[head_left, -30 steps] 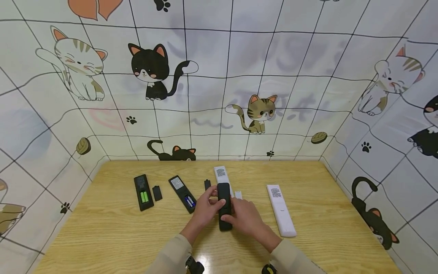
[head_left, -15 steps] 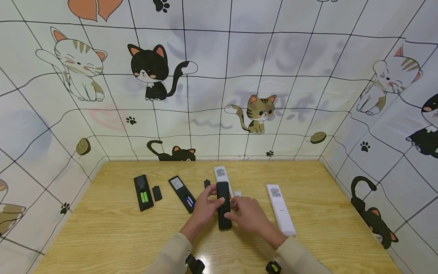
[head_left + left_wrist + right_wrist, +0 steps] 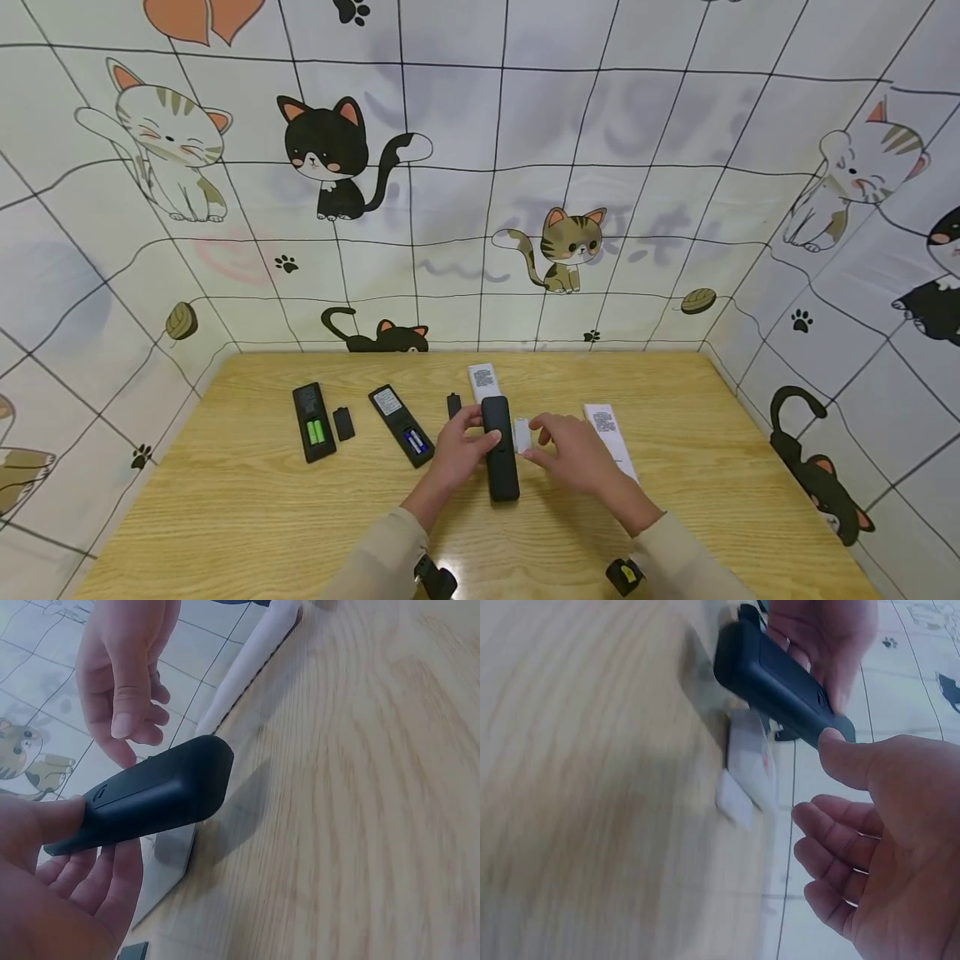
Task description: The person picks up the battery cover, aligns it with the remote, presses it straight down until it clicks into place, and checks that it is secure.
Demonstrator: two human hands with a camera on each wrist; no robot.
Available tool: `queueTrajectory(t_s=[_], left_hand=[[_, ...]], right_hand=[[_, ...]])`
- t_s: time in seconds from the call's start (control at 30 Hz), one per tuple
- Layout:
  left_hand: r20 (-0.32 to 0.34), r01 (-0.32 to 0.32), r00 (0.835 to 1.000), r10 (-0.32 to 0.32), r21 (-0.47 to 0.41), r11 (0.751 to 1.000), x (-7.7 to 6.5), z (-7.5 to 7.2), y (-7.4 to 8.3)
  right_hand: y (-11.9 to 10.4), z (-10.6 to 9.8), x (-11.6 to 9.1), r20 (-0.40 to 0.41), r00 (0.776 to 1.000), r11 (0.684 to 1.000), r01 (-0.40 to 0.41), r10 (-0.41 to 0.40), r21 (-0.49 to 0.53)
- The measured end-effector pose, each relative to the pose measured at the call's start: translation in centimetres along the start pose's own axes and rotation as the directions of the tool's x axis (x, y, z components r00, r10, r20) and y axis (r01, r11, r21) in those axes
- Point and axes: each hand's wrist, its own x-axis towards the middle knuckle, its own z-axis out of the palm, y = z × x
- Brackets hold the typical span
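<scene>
My left hand [image 3: 456, 450] grips a black remote control [image 3: 500, 450] near its far end, thumb on top and fingers beneath. Its back faces up with the battery cover fitted, and it is raised off the wood in the left wrist view. To its right hovers my right hand [image 3: 577, 454], fingers loosely bent and holding nothing. A small white battery cover [image 3: 522, 436] lies between the remote and that hand. Behind the black remote, a white remote [image 3: 484, 381] lies back up, its near part hidden. Another white remote [image 3: 604, 427] is partly covered by my right hand.
Farther left lies a black remote [image 3: 307, 402] with green batteries showing, beside its loose cover [image 3: 344, 423]. A second black remote [image 3: 390, 406] exposes blue batteries. One more black cover [image 3: 454, 405] sits near my left fingers. A cat-printed cloth wall [image 3: 450, 275] rises behind the table [image 3: 225, 500].
My right hand has let go of the black remote and moved to the right. The remote, still in my left hand, has shifted slightly right, and the white battery cover shows more fully.
</scene>
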Motion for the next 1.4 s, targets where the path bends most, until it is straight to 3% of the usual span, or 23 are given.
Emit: queueTrajectory(t_s=[0.27,0.77,1.03,1.4], left_hand=[[-0.014,0.045,0.999,-0.044,0.05,0.998,0.3,1.9,-0.1],[0.02,0.084,0.996,-0.086,0.09,0.992,0.8,6.6,-0.5],[0.063,0.102,0.992,-0.105,0.045,0.994,0.8,8.7,-0.3],[-0.027,0.146,0.989,-0.144,0.165,0.975,1.2,10.3,-0.5]], right_hand=[[2.5,-2.1,-0.5,-0.045,0.998,0.998,0.04,-0.042,-0.045],[5.9,-4.4,-1.7,-0.019,0.999,0.996,0.045,-0.047,-0.078],[7.3,-5.2,-1.8,-0.017,1.0,0.997,0.003,-0.005,-0.083],[7.7,-5.3,-2.1,-0.007,1.0,0.997,-0.03,0.029,-0.071]])
